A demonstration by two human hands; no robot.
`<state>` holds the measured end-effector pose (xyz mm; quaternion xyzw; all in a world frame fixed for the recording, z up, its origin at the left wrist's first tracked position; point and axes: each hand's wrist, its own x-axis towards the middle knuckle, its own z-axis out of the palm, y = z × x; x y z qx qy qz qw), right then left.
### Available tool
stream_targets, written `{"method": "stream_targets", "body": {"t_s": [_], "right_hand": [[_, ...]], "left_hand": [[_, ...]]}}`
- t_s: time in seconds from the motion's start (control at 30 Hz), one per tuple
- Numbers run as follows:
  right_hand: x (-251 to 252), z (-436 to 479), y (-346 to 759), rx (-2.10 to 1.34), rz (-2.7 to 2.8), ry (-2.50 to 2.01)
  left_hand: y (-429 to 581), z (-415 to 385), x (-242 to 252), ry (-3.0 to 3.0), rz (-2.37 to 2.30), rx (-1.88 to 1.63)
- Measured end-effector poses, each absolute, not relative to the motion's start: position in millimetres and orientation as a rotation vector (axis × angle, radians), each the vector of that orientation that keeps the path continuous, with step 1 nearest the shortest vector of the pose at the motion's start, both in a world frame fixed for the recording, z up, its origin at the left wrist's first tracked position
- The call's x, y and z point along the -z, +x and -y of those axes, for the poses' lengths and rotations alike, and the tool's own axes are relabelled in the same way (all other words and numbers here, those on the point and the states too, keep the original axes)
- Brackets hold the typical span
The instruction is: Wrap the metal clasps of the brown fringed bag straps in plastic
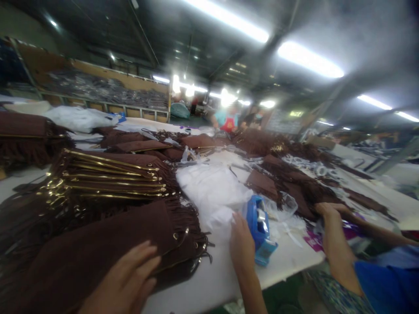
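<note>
My left hand (126, 279) lies flat, fingers spread, on a brown suede bag (98, 248) with a fringe and small gold rings at the near edge of the table. It holds nothing. My right hand (241, 244) reaches forward with fingers stretched out, its tips touching a heap of white plastic bags (212, 192). A blue tape dispenser (260, 231) stands right beside that hand, touching its outer side.
A stack of brown fringed bags with gold bars (111, 179) sits behind my left hand. More brown bags (294, 183) cover the white table (288, 257). At the right a co-worker's arm (334, 244) in a blue sleeve reaches onto the fringe. People stand far back.
</note>
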<state>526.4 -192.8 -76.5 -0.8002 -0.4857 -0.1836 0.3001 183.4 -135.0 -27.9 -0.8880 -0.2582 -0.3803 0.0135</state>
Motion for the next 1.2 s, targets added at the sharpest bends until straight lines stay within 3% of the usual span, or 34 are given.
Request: {"method": "stream_targets", "body": {"t_s": [0.2,0.3,0.43,0.67,1.0,1.1,1.2], "right_hand": [[95,247,508,0.511,1.257,-2.178],[105,256,508,0.501,1.389,-2.188],[109,252,508,0.587,1.565,-2.302],[127,266,507,0.712,1.731,-2.134],[121,310,517,0.883,2.009,-1.702],[128,319,506,0.796,1.948,-1.677],[128,327,490,0.461,1.736,-1.738]], "left_hand": [[365,152,8,-3.121,0.512,0.7],[422,123,23,-3.197,0.883,0.381],[446,74,43,-3.175,1.179,0.276],[445,64,50,-3.181,1.323,0.367],[415,106,40,-3.355,0.936,0.648],[397,129,37,-3.439,0.781,0.792],[376,146,34,-3.662,0.603,0.974]]}}
